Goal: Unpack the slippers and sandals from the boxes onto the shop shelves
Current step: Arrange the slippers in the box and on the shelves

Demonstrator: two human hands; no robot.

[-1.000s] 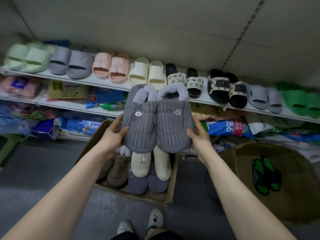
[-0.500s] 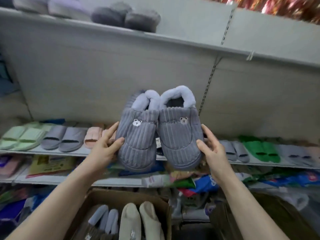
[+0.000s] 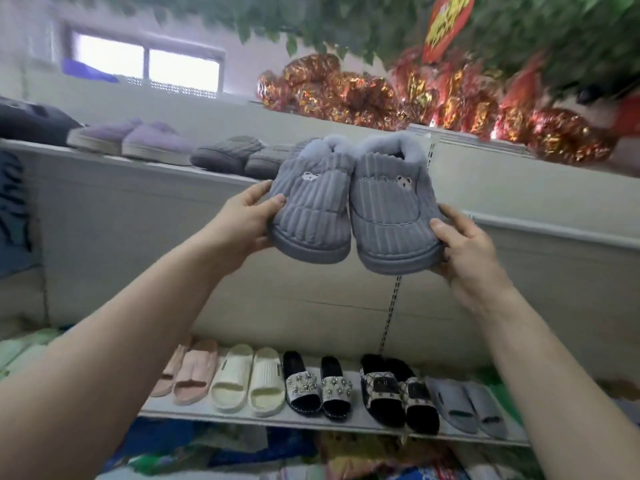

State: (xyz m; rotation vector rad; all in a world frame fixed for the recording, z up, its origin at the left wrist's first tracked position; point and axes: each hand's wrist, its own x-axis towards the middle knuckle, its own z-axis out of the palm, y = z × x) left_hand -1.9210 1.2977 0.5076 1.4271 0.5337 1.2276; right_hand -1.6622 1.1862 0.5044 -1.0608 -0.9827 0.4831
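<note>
**Grey corduroy slippers point(image 3: 360, 209): held in both hands at upper-shelf height**

- Pair is in the air, side by side, inner edges touching. Toes point at the camera, fluffy collars point at the shelving. Small bear patch on each upper.
- Left hand point(image 3: 239, 226) grips the left slipper point(image 3: 311, 209): thumb pressed on the ribbed upper near the toe, fingers curled under the sole.
- Right hand point(image 3: 464, 251) grips the right slipper point(image 3: 388, 216) the same way: thumb on the upper at the outer edge, fingers wrapped beneath the sole.
- Position: in front of the upper shelf point(image 3: 156, 169), just right of a dark grey pair point(image 3: 239, 155) that sits on it. Lilac pair point(image 3: 138, 142) is further left on the same shelf. The heels overlap the shelf edge in view; can't tell whether they touch it.
- Lower shelf point(image 3: 242, 420), well below the hands, holds a row. Left to right: pink slides point(image 3: 187, 375), cream slides point(image 3: 247, 381), black beaded sandals point(image 3: 318, 386), black patterned sandals point(image 3: 398, 389), grey slides point(image 3: 471, 407).
- Under that shelf are packaged goods point(image 3: 277, 452), blurred.
- On top of the unit is a heap of red-gold foil packs point(image 3: 381, 98), with green leaves point(image 3: 346, 22) hanging overhead. Window point(image 3: 149, 64) at upper left.
</note>
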